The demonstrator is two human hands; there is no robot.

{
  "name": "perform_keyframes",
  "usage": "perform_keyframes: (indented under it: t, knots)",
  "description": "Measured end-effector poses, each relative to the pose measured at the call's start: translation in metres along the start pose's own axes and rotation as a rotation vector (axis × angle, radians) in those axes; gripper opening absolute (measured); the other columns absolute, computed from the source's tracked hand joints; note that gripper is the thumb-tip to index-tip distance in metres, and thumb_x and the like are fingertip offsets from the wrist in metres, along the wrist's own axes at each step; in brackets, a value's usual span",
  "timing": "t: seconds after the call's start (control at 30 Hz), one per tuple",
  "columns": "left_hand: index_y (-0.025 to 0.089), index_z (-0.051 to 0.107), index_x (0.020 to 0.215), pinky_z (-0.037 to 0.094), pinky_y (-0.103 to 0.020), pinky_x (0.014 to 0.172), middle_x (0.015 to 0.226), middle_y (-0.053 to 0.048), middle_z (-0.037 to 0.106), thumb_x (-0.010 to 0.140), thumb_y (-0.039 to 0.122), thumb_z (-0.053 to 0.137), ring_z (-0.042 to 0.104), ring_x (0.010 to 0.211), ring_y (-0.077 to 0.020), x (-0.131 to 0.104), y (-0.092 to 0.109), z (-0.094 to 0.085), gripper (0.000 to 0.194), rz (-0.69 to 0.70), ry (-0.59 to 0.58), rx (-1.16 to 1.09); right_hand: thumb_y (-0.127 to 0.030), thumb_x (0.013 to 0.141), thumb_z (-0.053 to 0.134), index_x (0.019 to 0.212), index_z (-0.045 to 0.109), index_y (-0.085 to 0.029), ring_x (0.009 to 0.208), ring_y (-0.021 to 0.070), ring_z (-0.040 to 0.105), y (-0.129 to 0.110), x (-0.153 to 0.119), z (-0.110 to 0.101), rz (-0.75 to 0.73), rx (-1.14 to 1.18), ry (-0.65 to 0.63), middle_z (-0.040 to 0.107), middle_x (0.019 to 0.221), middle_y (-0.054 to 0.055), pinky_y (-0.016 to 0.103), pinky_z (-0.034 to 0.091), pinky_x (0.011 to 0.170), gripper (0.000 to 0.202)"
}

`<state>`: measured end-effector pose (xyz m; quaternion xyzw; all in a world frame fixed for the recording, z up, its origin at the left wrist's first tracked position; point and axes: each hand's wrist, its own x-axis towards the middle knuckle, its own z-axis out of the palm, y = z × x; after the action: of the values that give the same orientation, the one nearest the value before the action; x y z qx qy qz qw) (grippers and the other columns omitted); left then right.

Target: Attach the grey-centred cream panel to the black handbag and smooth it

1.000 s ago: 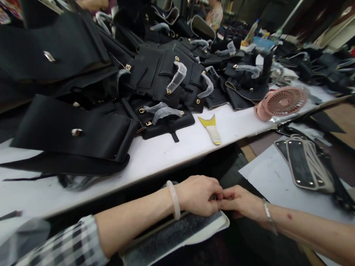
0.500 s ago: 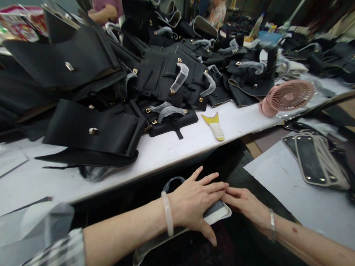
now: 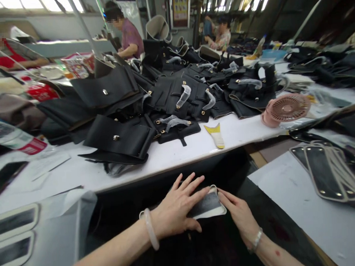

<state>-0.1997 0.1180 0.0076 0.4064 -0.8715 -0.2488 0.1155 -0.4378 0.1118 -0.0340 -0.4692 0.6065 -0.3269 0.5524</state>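
A dark leather piece with a pale edge [image 3: 208, 205] lies low in front of me, below the table's front edge. Across its left part rests my left hand [image 3: 177, 207], palm down with the fingers spread. My right hand [image 3: 238, 210] pinches the piece's right end between thumb and fingers. Part of the piece is hidden under my left hand. Further off on the white table, a black bag [image 3: 115, 137] and a yellow-and-white card [image 3: 215, 136] lie nearest to the hands.
Black bags [image 3: 170, 94] are heaped across the white table [image 3: 166, 157]. A pink fan [image 3: 288, 108] stands at the right, above stacked dark panels [image 3: 323, 173]. More panels [image 3: 15, 222] lie at the lower left. People [image 3: 130, 37] sit beyond the table.
The view has tilted up and turned left. My left hand has shifted left along the piece, baring more of its dark face. My right hand still grips the right end.
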Motion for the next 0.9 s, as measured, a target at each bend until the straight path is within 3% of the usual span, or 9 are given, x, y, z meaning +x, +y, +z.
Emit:
perform_keyframes:
  t: [0.1,0.2,0.3,0.4,0.5,0.7,0.8,0.9]
  knots:
    - [0.028,0.043,0.141,0.014,-0.058,0.119,0.157,-0.009,0.031,0.074,0.037,0.078,0.024,0.146,-0.03,-0.034,0.014,0.011,0.076,-0.227,0.181,-0.056,-0.059,0.087,0.057,0.122,0.064,-0.022,0.122,0.0288,0.054,0.019,-0.022,0.003,-0.082,-0.069,0.214,0.063,0.128,0.007,0.041,0.04,0.107,0.051]
    - [0.024,0.062,0.109,0.037,-0.049,0.108,0.13,-0.006,0.057,0.083,0.025,0.069,0.05,0.124,-0.026,-0.053,0.031,0.032,0.027,-0.41,0.425,-0.141,-0.039,0.093,0.057,0.118,0.064,-0.023,0.117,0.0251,0.056,0.041,-0.052,0.01,-0.531,-0.347,0.431,0.06,0.127,0.006,0.037,0.041,0.104,0.031]
    - [0.021,0.062,0.087,0.046,-0.04,0.083,0.097,-0.004,0.063,0.088,0.02,0.063,0.058,0.093,-0.0224,-0.054,0.044,0.053,0.002,-0.487,0.56,-0.184,-0.018,0.092,0.057,0.128,0.059,-0.02,0.116,0.0249,0.056,0.057,-0.069,0.023,-0.965,-0.623,0.406,0.058,0.126,0.009,0.037,0.044,0.1,0.037]
    - [0.02,0.061,0.08,0.042,-0.039,0.077,0.084,-0.002,0.06,0.09,0.018,0.06,0.055,0.083,-0.0207,-0.047,0.046,0.065,0.01,-0.504,0.606,-0.184,-0.011,0.089,0.059,0.14,0.05,-0.014,0.119,0.0298,0.054,0.065,-0.065,0.034,-1.178,-0.815,0.348,0.059,0.125,0.014,0.045,0.042,0.103,0.052]
    - [0.02,0.059,0.077,0.04,-0.038,0.075,0.08,-0.002,0.06,0.089,0.017,0.06,0.054,0.08,-0.0204,-0.042,0.043,0.067,0.013,-0.516,0.614,-0.169,-0.012,0.087,0.061,0.144,0.045,-0.009,0.115,0.0301,0.055,0.068,-0.054,0.038,-1.256,-0.94,0.374,0.061,0.122,0.016,0.046,0.04,0.104,0.059]
    - [0.02,0.055,0.074,0.038,-0.036,0.069,0.077,-0.002,0.06,0.089,0.014,0.052,0.053,0.075,-0.0199,-0.041,0.043,0.065,0.016,-0.457,0.597,-0.042,-0.011,0.084,0.062,0.141,0.048,-0.007,0.115,0.0303,0.056,0.075,-0.052,0.042,-1.242,-1.001,0.429,0.065,0.115,0.016,0.044,0.038,0.108,0.059]
    - [0.022,0.057,0.079,0.038,-0.039,0.074,0.083,-0.002,0.062,0.088,0.016,0.052,0.055,0.079,-0.0206,-0.041,0.041,0.063,0.013,-0.437,0.55,0.009,-0.013,0.084,0.064,0.137,0.054,-0.01,0.11,0.0281,0.06,0.073,-0.053,0.049,-1.226,-0.977,0.456,0.068,0.11,0.014,0.043,0.039,0.109,0.055]
    - [0.026,0.061,0.087,0.038,-0.042,0.086,0.1,0.001,0.066,0.087,0.02,0.058,0.059,0.095,-0.0222,-0.041,0.033,0.057,0.006,-0.433,0.502,-0.014,-0.017,0.086,0.062,0.125,0.065,-0.016,0.099,0.0231,0.067,0.069,-0.051,0.058,-1.281,-0.934,0.473,0.071,0.101,0.008,0.037,0.045,0.106,0.039]
